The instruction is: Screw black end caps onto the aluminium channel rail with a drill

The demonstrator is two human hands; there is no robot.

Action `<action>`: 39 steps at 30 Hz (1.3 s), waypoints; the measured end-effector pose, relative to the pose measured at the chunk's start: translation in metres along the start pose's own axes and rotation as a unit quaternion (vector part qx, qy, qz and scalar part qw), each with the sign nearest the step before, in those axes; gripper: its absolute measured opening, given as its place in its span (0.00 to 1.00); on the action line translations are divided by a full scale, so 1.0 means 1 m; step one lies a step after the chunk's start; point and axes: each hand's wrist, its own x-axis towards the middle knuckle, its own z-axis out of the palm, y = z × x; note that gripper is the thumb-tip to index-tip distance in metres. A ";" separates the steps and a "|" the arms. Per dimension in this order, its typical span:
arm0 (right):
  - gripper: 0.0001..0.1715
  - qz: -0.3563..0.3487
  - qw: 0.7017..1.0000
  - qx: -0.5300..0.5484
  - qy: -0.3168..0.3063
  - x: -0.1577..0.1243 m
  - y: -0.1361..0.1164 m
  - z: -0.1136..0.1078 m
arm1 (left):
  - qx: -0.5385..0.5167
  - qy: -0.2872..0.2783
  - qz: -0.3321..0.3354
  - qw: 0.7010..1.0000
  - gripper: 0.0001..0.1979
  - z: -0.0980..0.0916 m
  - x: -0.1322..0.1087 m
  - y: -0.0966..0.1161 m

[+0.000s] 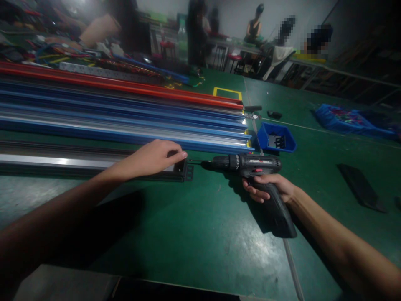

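My right hand (266, 188) is wrapped round the grip of a black cordless drill (257, 162), a finger near its trigger. The drill lies level and its long thin bit (196, 161) points left, at the end of a black metal profile (84, 161) with a silvery inside. Over that end rests my left hand (156, 156), thumb and fingers closed together at the end cap. A small black slotted bracket (189, 173) sticks out from the cap. What the left fingers grip is hidden, and I cannot tell whether the bit touches a screw.
Blue profiles (125, 121) and a red profile (125, 83) lie behind. A blue bin (277, 137) with dark parts stands beyond the drill. To the right are a flat black piece (360, 188) and blue bags (354, 120). Other people work at the back.
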 end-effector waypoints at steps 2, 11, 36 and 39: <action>0.15 -0.003 1.000 0.000 0.004 0.000 0.000 0.000 | 0.000 0.000 0.000 1.000 0.29 0.000 0.000 0.000; 0.15 0.001 1.000 0.004 0.008 0.000 0.001 0.000 | -0.006 -0.001 -0.002 1.000 0.28 0.001 -0.001 -0.004; 0.15 0.001 1.000 0.008 0.011 0.000 0.001 -0.001 | -0.003 -0.001 -0.001 1.000 0.29 0.001 -0.001 -0.004; 0.15 0.000 1.000 0.009 0.014 0.000 0.001 0.000 | -0.005 0.001 0.001 1.000 0.29 0.001 -0.001 -0.003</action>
